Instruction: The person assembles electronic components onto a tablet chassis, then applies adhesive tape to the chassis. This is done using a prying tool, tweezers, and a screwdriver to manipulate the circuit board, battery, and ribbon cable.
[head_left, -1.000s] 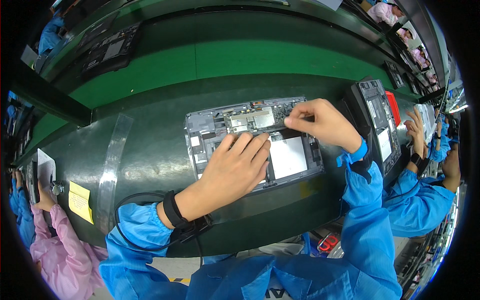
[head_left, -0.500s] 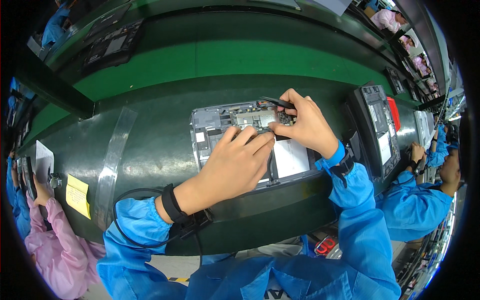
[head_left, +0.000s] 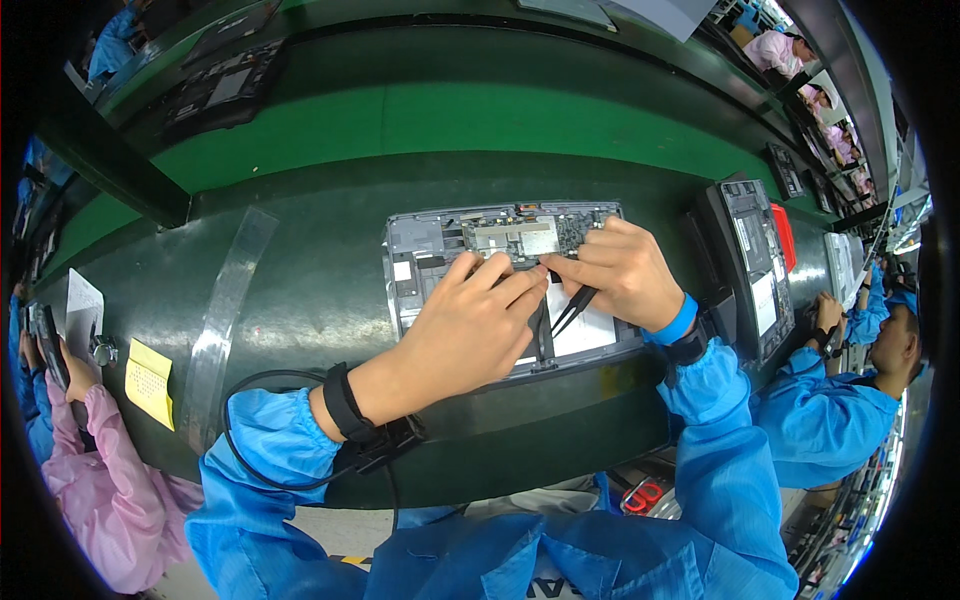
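Observation:
An opened laptop base (head_left: 412, 237) lies in front of me, its circuit board (head_left: 487, 240) and a flat silver panel (head_left: 590, 330) exposed. My left hand (head_left: 455, 320) rests over its middle with bent fingers apart, the fingertips on the parts just below the board; its thumb is hidden. Black tweezers (head_left: 572, 310) are tucked in my right hand (head_left: 625, 270), their tips pointing down and left over the silver panel. The right index fingertip presses at the board's lower edge, beside the left fingertips.
On the right stands a stack of opened laptop bases (head_left: 755, 265) beside a red tray (head_left: 783, 238). A clear strip (head_left: 235, 300) and a yellow note (head_left: 150, 383) lie to the left. A black cable (head_left: 235, 440) loops by my left sleeve. Co-workers sit at both sides.
My right hand has turned and drawn in, swinging the tweezers from pointing up and left to pointing down over the silver panel. The right side of the board is uncovered. My left hand stays put.

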